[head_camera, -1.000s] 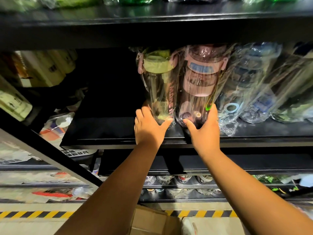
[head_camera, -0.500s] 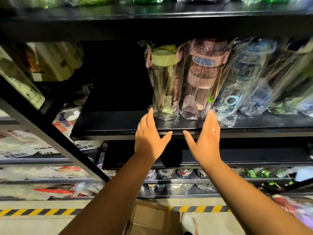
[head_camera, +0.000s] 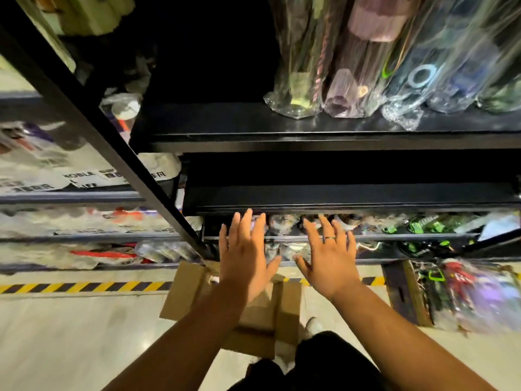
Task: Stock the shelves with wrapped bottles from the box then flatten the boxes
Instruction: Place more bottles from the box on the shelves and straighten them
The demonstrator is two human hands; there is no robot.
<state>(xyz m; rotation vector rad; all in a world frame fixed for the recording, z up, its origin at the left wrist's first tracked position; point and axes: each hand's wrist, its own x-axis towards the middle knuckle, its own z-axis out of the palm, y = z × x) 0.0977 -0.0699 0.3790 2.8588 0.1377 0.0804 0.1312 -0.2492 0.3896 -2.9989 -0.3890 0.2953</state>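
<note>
Fetching step: left hand and right hand, spread and empty, hang over the box; next likely calls for gripping another bottle.

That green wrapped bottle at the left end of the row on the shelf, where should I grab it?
I'd take the green wrapped bottle round its lower body, coming from the front and left with the left hand: the shelf is bare on that side, while its right side sits against the pink bottle. Grip the body, not the loose film.
</note>
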